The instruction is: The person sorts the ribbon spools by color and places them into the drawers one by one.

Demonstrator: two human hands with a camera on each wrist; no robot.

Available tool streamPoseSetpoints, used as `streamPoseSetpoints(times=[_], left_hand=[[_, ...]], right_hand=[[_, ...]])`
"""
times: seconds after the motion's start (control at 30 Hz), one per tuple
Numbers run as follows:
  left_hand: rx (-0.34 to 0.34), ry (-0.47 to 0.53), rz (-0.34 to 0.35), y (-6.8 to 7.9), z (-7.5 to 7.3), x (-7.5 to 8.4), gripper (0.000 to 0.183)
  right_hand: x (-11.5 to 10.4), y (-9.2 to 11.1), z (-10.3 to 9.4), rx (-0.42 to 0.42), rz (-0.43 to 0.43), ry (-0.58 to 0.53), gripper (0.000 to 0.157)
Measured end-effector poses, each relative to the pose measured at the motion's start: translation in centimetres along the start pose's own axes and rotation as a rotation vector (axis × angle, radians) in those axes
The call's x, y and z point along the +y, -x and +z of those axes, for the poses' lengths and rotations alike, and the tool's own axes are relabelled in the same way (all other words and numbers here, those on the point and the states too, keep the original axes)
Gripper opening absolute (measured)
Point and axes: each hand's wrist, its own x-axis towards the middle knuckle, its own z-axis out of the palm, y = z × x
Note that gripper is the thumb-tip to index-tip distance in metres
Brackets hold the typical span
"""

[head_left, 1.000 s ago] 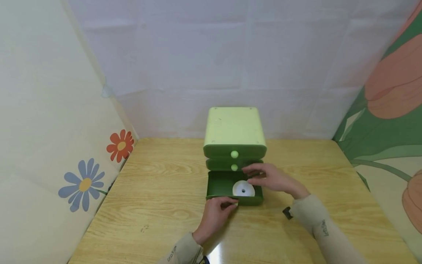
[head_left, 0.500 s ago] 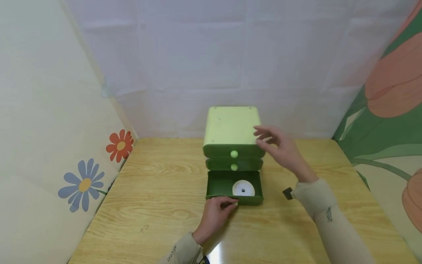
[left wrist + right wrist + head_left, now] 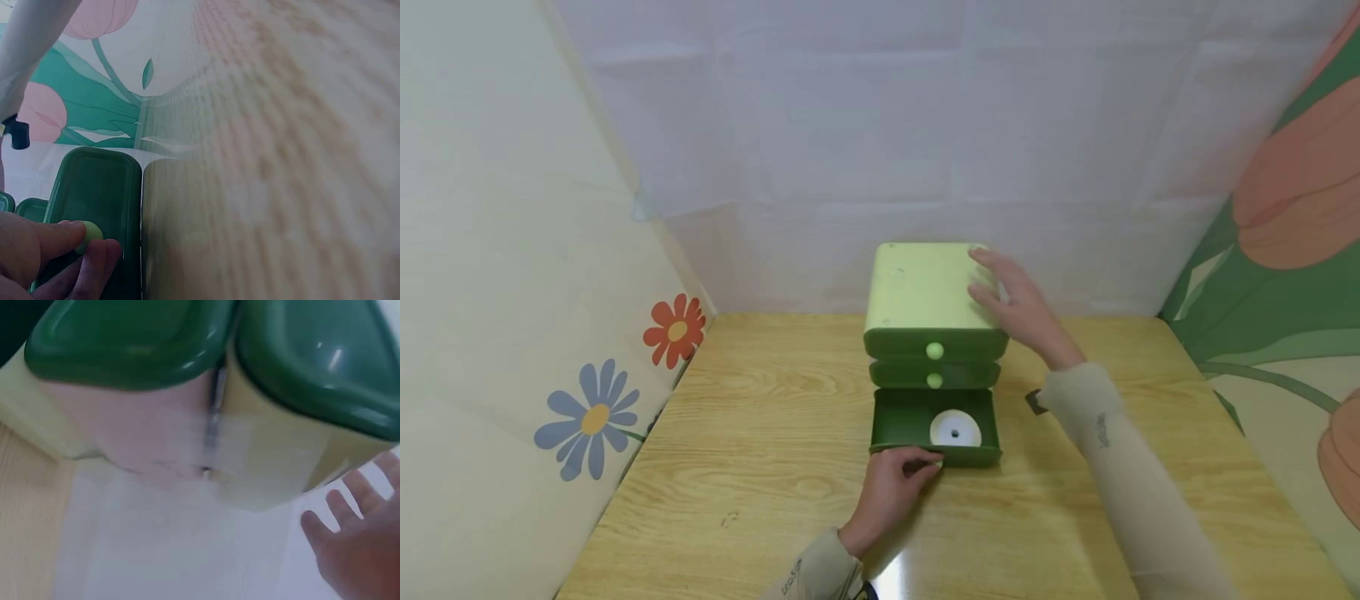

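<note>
A small green drawer cabinet (image 3: 925,287) stands at the back middle of the table, its bottom drawer (image 3: 898,417) pulled out. In that drawer lies a white disc with a dark centre hole (image 3: 955,421). My left hand (image 3: 891,492) pinches the round light-green knob (image 3: 92,235) of the bottom drawer between thumb and fingers. My right hand (image 3: 1018,304) is at the top right edge of the cabinet, fingers spread and extended over its top. In the right wrist view the fingers (image 3: 344,509) show beside the cabinet's side.
Two upper drawers with round knobs, the top one (image 3: 935,351) and the middle one (image 3: 934,381), are pushed in. The wooden table (image 3: 760,417) runs to a white back sheet (image 3: 820,150). Flower-printed panels (image 3: 1292,208) flank it.
My right hand has risen from beside the disc in the drawer to the cabinet's top right edge. The left hand stays on the knob; the drawer and disc have not moved.
</note>
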Motion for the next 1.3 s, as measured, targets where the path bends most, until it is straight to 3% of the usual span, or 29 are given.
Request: streamPoseSetpoints(times=[0.2, 0.73, 1.3], left_hand=[[-0.002, -0.006, 0.003, -0.1, 0.0, 0.0, 0.012], [-0.006, -0.019, 0.010, -0.4, 0.0, 0.1, 0.013], [0.001, -0.049, 0.024, -3.1, -0.4, -0.3, 0.012]], right_hand=[[1.3, -0.8, 0.7, -0.129, 0.030, 0.084, 0.056], [1.1, -0.6, 0.7, -0.144, 0.063, 0.081, 0.055], [0.9, -0.5, 0.7, -0.141, 0.055, 0.085, 0.055]])
